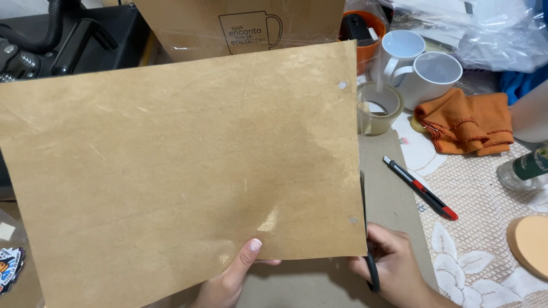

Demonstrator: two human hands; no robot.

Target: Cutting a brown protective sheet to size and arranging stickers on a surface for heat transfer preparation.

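A large brown kraft sheet [177,171] with two punched holes near its right edge fills most of the view. My left hand [231,279] pinches its lower edge, thumb on top. My right hand [394,268] sits at the sheet's lower right corner, fingers closed around the black handle of scissors [368,251], whose thin blade runs up along the sheet's right edge. Under the sheet lies a grey cardboard mat [388,188].
A red and black utility knife [419,188] lies to the right on a lace tablecloth [474,228]. Behind are a tape roll [379,108], two white mugs [425,71], an orange cloth [471,122], a brown box [240,25], a bottle [525,168] and a round tan sponge [531,242].
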